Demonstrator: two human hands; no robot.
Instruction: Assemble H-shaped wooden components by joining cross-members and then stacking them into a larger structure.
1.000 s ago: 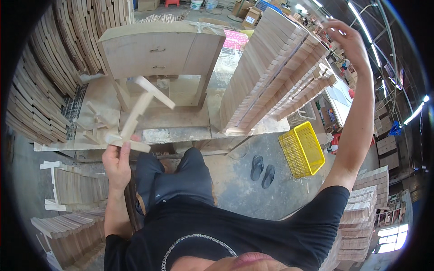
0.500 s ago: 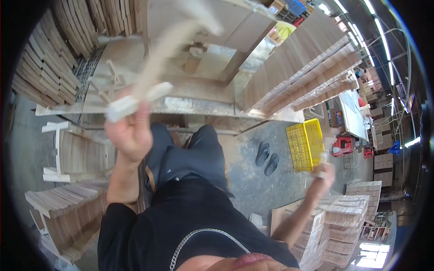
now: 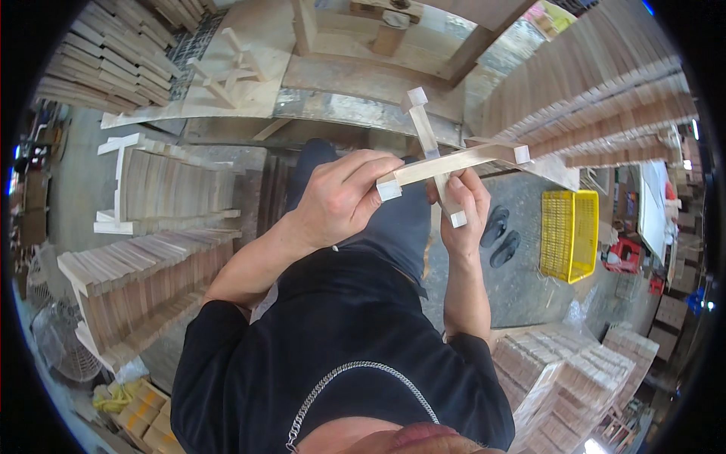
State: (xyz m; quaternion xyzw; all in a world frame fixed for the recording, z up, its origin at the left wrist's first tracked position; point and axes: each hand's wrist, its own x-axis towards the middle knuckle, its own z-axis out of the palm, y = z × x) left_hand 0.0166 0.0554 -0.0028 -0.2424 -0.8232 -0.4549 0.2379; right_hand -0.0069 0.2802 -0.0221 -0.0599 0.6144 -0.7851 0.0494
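An X-shaped wooden frame (image 3: 461, 160), made of two crossing bars with square blocks at their ends, is held over my lap in front of the workbench. My left hand (image 3: 340, 195) is closed round the block end of one bar, on the frame's left side. With thumb and fingers, my right hand (image 3: 463, 206) pinches the near end of the other bar. The far ends stick up toward the bench edge and out to the right. A similar crossed frame (image 3: 231, 74) stands on the bench at the far left.
Stacks of wooden slats (image 3: 178, 185) stand to my left, with more panels (image 3: 582, 91) on the bench at right. A yellow basket (image 3: 556, 234) and black sandals (image 3: 504, 248) are on the floor at right. Bundled wood (image 3: 563, 371) lies at lower right.
The frame, earlier blurred and raised in my left hand, is now lower and nearer the middle. My right hand has come in from the far right and grips it too.
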